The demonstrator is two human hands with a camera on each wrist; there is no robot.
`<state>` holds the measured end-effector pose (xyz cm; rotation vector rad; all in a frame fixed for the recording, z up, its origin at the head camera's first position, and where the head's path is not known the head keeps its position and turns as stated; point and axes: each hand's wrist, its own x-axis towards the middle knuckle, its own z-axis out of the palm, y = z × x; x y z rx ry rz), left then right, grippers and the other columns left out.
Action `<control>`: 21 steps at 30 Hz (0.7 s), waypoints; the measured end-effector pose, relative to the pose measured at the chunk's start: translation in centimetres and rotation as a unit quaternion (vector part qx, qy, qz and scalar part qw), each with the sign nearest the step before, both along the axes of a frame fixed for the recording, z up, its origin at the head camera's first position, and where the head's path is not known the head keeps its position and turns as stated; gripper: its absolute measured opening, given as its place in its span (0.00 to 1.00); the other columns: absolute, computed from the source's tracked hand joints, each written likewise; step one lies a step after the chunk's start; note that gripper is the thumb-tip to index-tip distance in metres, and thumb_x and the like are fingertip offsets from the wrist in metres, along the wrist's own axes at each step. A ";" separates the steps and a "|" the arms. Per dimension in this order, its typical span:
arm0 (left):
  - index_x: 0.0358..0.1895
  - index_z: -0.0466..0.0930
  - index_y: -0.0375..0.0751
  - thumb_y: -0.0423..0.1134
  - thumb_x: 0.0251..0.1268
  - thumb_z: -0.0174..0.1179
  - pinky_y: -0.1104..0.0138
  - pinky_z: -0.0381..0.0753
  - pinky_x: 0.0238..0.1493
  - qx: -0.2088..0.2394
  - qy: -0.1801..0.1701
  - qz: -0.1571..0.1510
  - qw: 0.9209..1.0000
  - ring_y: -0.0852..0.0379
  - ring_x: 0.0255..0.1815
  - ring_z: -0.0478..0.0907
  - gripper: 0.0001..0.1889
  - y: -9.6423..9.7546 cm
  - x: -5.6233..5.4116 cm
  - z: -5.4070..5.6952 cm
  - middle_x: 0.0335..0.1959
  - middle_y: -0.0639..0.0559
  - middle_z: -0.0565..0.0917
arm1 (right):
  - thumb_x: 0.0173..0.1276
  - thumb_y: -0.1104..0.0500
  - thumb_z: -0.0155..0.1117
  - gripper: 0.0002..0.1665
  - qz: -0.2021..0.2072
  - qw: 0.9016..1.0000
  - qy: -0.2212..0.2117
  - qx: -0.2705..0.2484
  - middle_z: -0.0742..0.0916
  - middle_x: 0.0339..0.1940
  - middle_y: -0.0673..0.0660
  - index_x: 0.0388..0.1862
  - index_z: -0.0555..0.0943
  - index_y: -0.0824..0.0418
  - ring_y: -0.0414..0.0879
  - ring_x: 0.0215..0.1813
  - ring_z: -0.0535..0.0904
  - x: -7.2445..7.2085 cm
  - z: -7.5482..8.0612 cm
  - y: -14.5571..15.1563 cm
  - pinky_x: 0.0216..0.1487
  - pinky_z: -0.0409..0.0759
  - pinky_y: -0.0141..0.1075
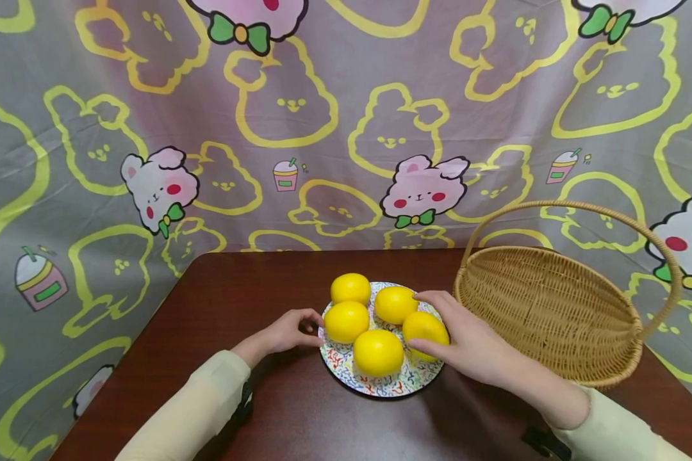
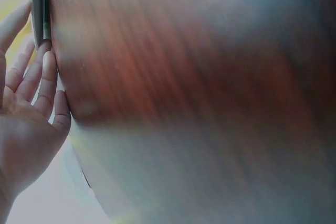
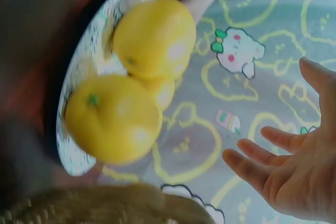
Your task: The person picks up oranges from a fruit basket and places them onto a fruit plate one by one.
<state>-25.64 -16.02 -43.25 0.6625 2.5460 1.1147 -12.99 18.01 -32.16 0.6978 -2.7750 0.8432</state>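
Several round, smooth yellow fruits (image 1: 378,353) sit on a round plate (image 1: 346,376) with a colourful squiggle pattern and dark rim. At the plate's left rim is my left hand (image 1: 291,330); its fingertips touch the edge in the left wrist view, where the hand (image 2: 31,108) shows fairly straight fingers. My right hand (image 1: 467,336) reaches over the plate's right side, thumb and fingers spread around the rightmost fruit (image 1: 425,333). From the right wrist, that hand (image 3: 299,166) appears with parted fingers and nothing in its palm. A nearer fruit (image 3: 113,119) there has a green stem spot.
A woven wicker basket (image 1: 544,307) with a tall arched handle stands right of the plate, tilted toward me, close to my right forearm. Everything rests on a dark reddish-brown table (image 1: 236,282). Behind hangs a grey curtain (image 1: 317,128) with cartoon rabbits.
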 end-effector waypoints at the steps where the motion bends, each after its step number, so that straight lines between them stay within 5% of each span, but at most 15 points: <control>1: 0.45 0.80 0.44 0.42 0.54 0.73 0.62 0.74 0.42 0.000 0.000 0.000 1.000 0.53 0.40 0.72 0.17 0.0 0.0 0.0 0.40 0.55 0.79 | 0.62 0.33 0.64 0.40 -0.003 1.000 0.008 0.004 0.75 0.58 0.51 0.66 0.68 0.53 0.50 0.54 0.75 0.0 0.2 0.3 0.53 0.75 0.51; 21: 0.47 0.80 0.43 0.42 0.54 0.74 0.64 0.79 0.41 0.008 0.006 -0.003 1.000 0.55 0.40 0.77 0.19 -0.9 0.5 0.9 0.42 0.53 0.81 | 0.65 0.35 0.63 0.43 -0.089 0.993 0.037 0.069 0.71 0.67 0.62 0.69 0.64 0.57 0.63 0.63 0.70 0.1 2.3 5.5 0.48 0.72 0.65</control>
